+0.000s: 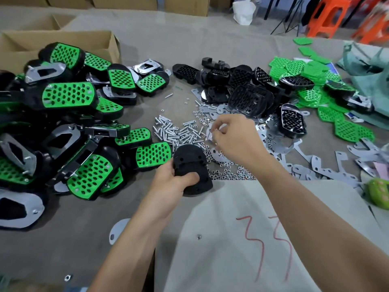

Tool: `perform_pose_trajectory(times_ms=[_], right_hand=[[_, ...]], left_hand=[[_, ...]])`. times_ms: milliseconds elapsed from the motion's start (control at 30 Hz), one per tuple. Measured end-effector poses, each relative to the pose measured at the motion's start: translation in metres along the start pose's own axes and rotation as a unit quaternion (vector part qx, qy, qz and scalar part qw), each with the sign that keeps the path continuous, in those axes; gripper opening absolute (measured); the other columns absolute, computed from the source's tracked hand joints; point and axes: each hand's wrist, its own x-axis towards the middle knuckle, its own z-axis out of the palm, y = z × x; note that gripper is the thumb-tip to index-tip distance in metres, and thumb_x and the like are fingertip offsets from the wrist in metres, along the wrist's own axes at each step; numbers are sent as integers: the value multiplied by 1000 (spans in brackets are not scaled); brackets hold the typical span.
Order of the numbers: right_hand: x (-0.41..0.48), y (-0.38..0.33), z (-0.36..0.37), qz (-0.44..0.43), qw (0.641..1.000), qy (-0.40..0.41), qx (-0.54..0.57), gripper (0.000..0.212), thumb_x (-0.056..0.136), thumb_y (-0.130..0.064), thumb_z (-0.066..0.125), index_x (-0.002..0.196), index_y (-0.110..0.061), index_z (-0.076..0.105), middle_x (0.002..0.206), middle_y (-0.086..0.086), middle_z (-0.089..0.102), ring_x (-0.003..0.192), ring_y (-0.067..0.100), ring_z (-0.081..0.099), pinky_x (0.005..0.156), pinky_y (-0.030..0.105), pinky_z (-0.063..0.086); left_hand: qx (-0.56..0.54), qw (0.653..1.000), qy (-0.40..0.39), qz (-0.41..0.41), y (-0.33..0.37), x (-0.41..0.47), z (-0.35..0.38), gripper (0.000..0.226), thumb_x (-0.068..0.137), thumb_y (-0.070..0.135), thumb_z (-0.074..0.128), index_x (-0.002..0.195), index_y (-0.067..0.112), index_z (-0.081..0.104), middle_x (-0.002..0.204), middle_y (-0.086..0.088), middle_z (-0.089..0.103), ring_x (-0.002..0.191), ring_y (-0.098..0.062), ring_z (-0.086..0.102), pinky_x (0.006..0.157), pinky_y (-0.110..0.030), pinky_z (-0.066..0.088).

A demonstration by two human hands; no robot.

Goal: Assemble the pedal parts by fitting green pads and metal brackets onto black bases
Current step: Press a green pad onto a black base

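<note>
Left hand [168, 184] gripping one black base [190, 163]; right hand [235, 142] pinching a small silver part [212, 132].

Nearest the person, a pale cloth [221, 239] with red marks is lying over the grey table [73, 239]. Just beyond its far edge, the left hand is holding the black base tilted above the table, with the thumb pressing on its upper face and the fingers curled under it. The right hand is hovering over the loose hardware, fingertips closed on the small silver part, which is too small to identify. Screws [174, 131] are lying in a heap beside the base, nuts [231, 174] are lying along the cloth edge, and flat metal brackets [315, 167] are spreading out to the right. Assembled pedals [69, 95] are piling up on the left. Farther back, bare black bases [248, 89] and green pads [349, 129] are lying in adjoining heaps. A cardboard box [63, 39] is standing behind the pedals.
</note>
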Motion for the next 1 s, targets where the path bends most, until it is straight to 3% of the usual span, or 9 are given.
perform_pose_trajectory(times_ms=[167,267,367,533,600,667,800,900,1000], right_hand=[[-42,1,-14,25,974,-33,221,16,85,2,66,80,-12,72,66,8,74,62,24,74,59,34,62],[-54,6,-11,23,983,-30,178,18,83,-1,70,76,-17,73,61,4,72,58,22,72,62,37,62],[-57,13,-9,14,995,0,98,19,83,-7,70,72,-22,71,59,0,70,58,24,69,67,44,62],[-65,13,1,-67,997,42,-8,12,83,-16,73,78,-27,71,66,-13,70,65,8,66,67,27,55],[-67,13,7,-56,996,60,25,14,84,-14,73,79,-27,72,68,-12,71,69,11,67,71,32,57],[-65,16,11,-3,993,59,105,18,85,-9,72,76,-24,71,64,-6,71,63,16,68,67,35,57],[-66,19,18,81,961,89,250,17,83,-3,70,75,-19,71,55,3,67,47,13,61,52,21,47],[-71,22,26,43,975,109,190,21,84,-4,72,74,-23,70,64,-6,70,59,11,66,62,25,53],[-72,24,24,-21,991,91,96,21,82,-8,74,78,-28,72,70,-15,69,67,9,65,67,23,52]], left_hand=[[1,999,48,-14,-1,0,11,25,82,20,72,105,11,77,105,-12,78,91,-18,72,89,-38,54],[4,998,60,-8,-1,0,19,11,92,12,69,98,13,78,98,-9,80,85,-17,74,80,-34,57],[14,997,74,-1,1,0,25,19,94,8,68,88,20,81,90,-3,79,82,-18,72,81,-38,58],[30,996,85,23,5,-4,31,19,92,4,70,83,17,80,78,-9,76,71,-23,69,64,-45,65],[67,991,102,53,7,-2,30,15,90,4,72,81,13,79,74,-13,74,65,-19,65,57,-37,62],[112,985,99,90,9,0,27,6,86,10,75,81,6,76,70,-19,69,62,-17,57,56,-43,62],[251,949,84,172,13,2,24,5,80,21,76,77,19,72,62,-9,63,53,-5,44,52,-27,46],[240,955,79,153,11,3,26,16,76,28,73,77,12,72,59,-8,62,53,-8,45,51,-29,49],[150,982,67,89,6,2,26,14,74,24,74,79,11,77,65,-4,70,59,-12,57,64,-41,59]])
